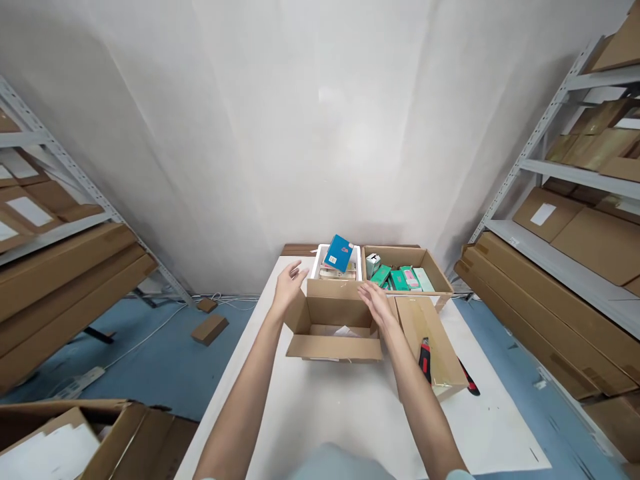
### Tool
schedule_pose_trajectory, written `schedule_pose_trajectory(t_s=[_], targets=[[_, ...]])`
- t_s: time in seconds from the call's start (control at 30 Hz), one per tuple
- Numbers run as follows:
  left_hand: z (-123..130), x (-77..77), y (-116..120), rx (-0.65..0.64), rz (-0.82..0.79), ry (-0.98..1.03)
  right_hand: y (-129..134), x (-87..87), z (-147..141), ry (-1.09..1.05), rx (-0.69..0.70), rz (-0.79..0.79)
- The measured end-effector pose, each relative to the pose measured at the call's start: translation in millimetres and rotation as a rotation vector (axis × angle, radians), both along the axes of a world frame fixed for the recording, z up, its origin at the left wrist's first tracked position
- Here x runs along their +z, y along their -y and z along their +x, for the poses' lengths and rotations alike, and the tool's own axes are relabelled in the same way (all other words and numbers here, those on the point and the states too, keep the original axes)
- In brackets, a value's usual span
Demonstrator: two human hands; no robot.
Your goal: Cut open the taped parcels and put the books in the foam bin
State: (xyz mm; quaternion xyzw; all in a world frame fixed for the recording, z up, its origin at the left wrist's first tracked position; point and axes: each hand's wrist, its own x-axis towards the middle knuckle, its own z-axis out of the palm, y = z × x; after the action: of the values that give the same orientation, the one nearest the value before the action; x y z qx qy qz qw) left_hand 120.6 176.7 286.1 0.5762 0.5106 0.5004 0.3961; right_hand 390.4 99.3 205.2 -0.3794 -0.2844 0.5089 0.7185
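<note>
Left hand [289, 287], fingers parted, and right hand [377, 304], its grip unclear, flank an open box [334, 347] on the desk [345, 397].

Left of the carton [334, 347], the view's edge crops a rack [23, 139] and a box [120, 440]; right of it, another rack [580, 175]. Behind it, the book's [340, 252] print is illegibly small.

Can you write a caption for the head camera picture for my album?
Two hands at an open cardboard box on a white table, a red-and-black cutter nearby.
</note>
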Motion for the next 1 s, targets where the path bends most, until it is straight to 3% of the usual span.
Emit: schedule_pose_trajectory(t_s=[0.13, 0.23, 0.33, 0.43, 0.53, 0.7, 0.83, 1.0], targets=[[-54.1, -67.1, 24.9, 0.168, -0.166, -0.059, 71.7, -55.7, 21.3, 0.082, -0.143, -0.272], [-78.0, -113.5, 46.0, 0.249, -0.328, -0.079, 120.1, -88.9, 25.9, 0.149, -0.237, -0.38], [-81.5, -146.5, 62.3, 0.205, -0.459, -0.078, 147.6, -107.8, 21.2, 0.231, -0.281, -0.483], [-70.3, -165.2, 69.6, 0.097, -0.495, -0.071, 149.7, -110.1, 12.3, 0.302, -0.254, -0.512], [-55.9, -171.2, 67.7, 0.021, -0.486, -0.082, 135.3, -98.5, 4.8, 0.334, -0.198, -0.463], [-50.8, -161.9, 59.7, 0.051, -0.472, -0.167, 123.4, -75.9, -2.6, 0.345, -0.223, -0.419], [-67.3, -151.6, 66.8, 0.069, -0.447, -0.205, 146.7, -71.9, -8.7, 0.359, -0.245, -0.43], [-98.9, -141.3, 95.9, 0.012, -0.441, -0.182, 200.1, -55.4, -24.0, 0.359, -0.256, -0.48]])
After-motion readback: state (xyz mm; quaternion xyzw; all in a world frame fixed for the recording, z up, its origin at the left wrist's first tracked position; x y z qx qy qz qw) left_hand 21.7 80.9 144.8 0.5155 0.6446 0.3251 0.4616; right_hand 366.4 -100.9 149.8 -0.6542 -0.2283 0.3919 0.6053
